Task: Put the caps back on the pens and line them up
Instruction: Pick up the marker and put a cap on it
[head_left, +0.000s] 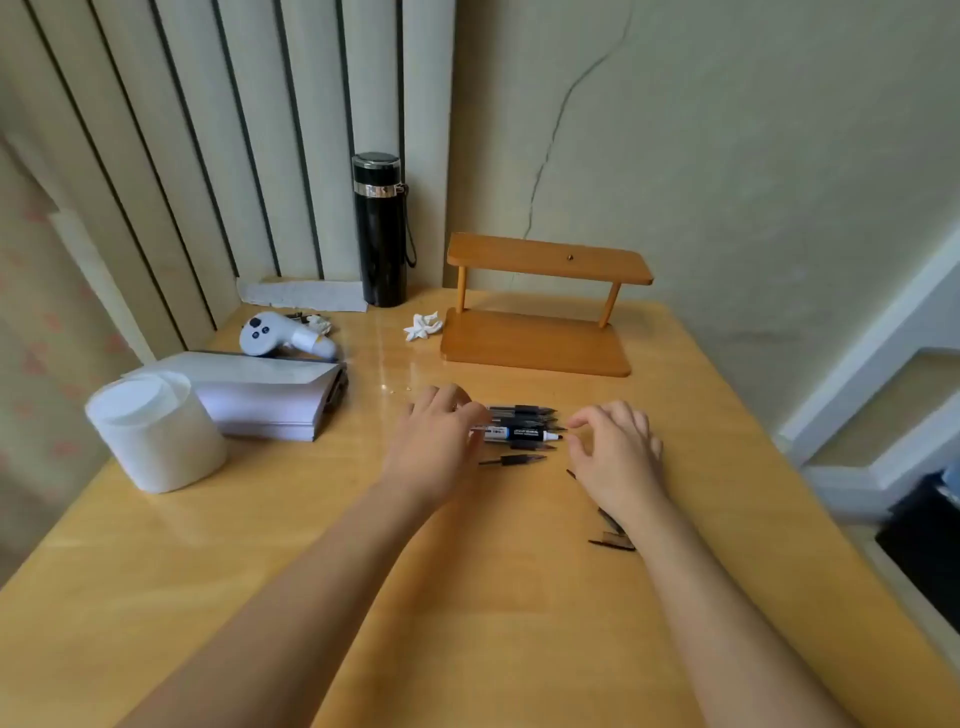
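Bare counter (467, 597) lay open across the lower frame; a wooden shelf (540, 312) and flask (381, 228) blocked the upper centre.

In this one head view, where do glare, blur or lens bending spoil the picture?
Head view: a pale glare streak lies on the glossy yellow wooden table before the black steel flask; the cluster of black pens is soft, its print unreadable; the left hand and right hand are slightly blurred; wide-angle bending makes the table edges splay outward.
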